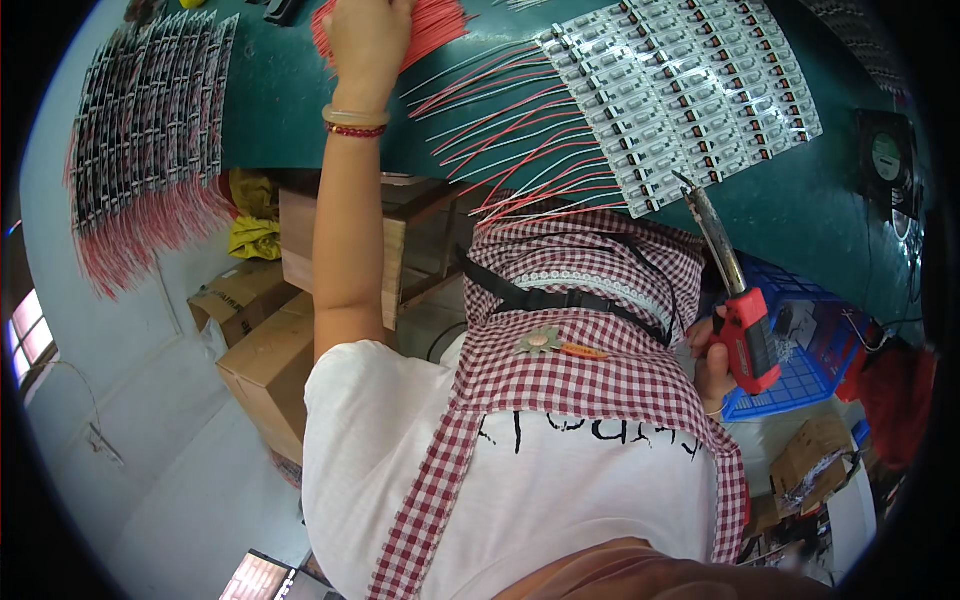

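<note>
The right grip [712, 365] wraps a soldering iron [746, 325] near the circuit panel [690, 90]. Left of the panel, the left grip [370, 42] is at red wires [438, 36]; I cannot tell its closure. The panel lies on a green surface [275, 110]; below the panel, a blue basket [790, 393] holds pale bits [785, 347], cardboard boxes [268, 365] leftward.

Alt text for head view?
A person's right hand holds a red soldering iron near a panel of circuit boards trailing red and white wires; the left hand, partly cut off, is at a red wire pile on a green table.
</note>
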Motion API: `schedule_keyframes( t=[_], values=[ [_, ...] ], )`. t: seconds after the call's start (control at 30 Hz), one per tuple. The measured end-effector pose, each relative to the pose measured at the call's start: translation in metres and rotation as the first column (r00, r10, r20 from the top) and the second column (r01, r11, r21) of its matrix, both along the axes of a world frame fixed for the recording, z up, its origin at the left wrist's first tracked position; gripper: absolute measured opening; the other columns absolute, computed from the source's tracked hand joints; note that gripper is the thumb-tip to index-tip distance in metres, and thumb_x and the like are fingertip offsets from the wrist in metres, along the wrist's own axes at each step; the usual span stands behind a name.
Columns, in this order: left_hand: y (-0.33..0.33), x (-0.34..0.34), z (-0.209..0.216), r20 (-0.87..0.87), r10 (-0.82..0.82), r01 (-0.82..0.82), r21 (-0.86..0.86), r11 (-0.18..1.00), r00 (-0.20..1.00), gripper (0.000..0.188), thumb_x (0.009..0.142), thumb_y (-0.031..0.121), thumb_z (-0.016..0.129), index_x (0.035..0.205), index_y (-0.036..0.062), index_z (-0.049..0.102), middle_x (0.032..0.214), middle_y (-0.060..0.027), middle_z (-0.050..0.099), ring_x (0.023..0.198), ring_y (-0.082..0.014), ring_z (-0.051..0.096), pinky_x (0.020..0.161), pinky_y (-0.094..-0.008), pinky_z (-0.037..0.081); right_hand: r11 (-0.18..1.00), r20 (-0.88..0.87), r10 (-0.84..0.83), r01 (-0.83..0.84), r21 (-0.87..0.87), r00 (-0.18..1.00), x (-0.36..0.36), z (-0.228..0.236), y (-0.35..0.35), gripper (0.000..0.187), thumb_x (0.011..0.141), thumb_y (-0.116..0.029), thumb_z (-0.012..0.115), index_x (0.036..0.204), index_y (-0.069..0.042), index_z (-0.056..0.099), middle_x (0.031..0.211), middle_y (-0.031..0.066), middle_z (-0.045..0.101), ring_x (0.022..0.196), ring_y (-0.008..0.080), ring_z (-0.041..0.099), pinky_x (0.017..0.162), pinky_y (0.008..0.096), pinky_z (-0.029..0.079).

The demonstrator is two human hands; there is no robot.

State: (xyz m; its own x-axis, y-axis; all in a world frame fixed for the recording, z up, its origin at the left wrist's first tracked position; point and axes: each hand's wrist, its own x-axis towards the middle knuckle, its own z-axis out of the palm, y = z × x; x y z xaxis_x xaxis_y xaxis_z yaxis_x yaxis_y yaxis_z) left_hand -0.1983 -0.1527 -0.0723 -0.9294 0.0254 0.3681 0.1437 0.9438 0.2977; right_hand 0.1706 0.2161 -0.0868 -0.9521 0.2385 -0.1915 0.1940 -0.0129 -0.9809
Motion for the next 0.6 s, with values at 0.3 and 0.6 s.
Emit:
schedule_keyframes(
  t=[0.3,0.6],
  values=[
    [0.014,-0.02,0.002,0.146,-0.117,0.119,-0.002,0.993,0.982,0.013,0.082,0.016,0.071,0.081,0.005,0.064,0.085,-0.0146,0.067,0.088,-0.0356,0.065,0.075,-0.0475,0.049,1.0,-0.026,0.018,-0.018,0.004,0.999,-0.001,0.001,-0.002,0.065,0.092,-0.044,0.065,0.132,0.004,0.051,0.073,0.005,0.054,0.059,0.0122,0.047,0.06,0.0304,0.043],
    [0.033,0.003,0.025,-0.123,-0.157,0.14,-0.133,0.981,0.98,0.005,0.083,0.013,0.067,0.082,0.0079,0.068,0.083,-0.0108,0.066,0.088,-0.0312,0.063,0.075,-0.0413,0.046,0.998,0.1,-0.009,0.015,-0.061,0.995,-0.011,0.008,-0.004,0.055,0.089,-0.051,0.069,0.109,0.0,0.058,0.08,0.0031,0.056,0.068,0.0126,0.049,0.059,0.0267,0.038]
  ],
)
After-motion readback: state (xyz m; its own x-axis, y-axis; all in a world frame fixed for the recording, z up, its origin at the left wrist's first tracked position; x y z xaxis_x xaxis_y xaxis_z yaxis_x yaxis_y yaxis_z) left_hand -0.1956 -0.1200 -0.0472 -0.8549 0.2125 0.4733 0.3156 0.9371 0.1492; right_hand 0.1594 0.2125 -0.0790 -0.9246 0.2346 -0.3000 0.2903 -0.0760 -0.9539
